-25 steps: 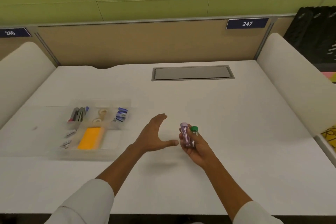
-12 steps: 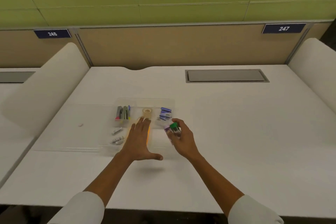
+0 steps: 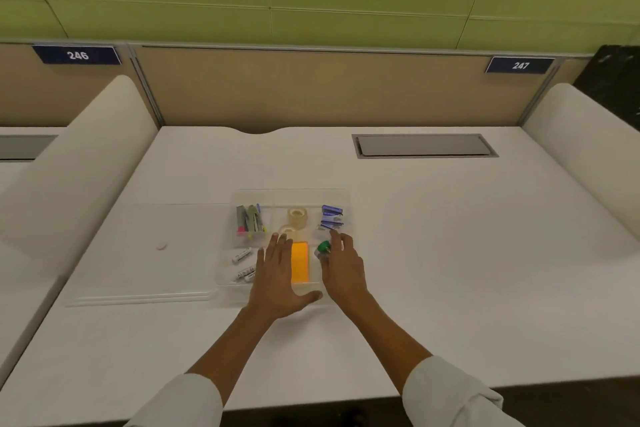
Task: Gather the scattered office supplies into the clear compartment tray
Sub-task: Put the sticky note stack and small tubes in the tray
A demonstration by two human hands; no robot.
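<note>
The clear compartment tray [image 3: 346,204] lies mid-table. It holds markers [image 3: 250,220], two tape rolls [image 3: 298,217], blue boxes [image 3: 331,217], small batteries [image 3: 242,255] and an orange pad [image 3: 300,262]. My left hand [image 3: 277,274] hovers flat over the tray's front, fingers apart, holding nothing. My right hand [image 3: 344,269] is over the tray's front right compartment with fingers stretched out. A green-capped item [image 3: 324,247] lies in that compartment against its thumb side. The purple item is hidden under the hand.
A clear flat lid [image 3: 138,253] lies left of the tray with a small white speck [image 3: 161,246] on it. A grey cable hatch [image 3: 424,146] sits at the back right. White side dividers [image 3: 69,166] flank the desk.
My right hand carried the purple and green-capped items left to the tray and lowered them into the front right compartment, fingers now uncurled. My left hand moved over the tray.
</note>
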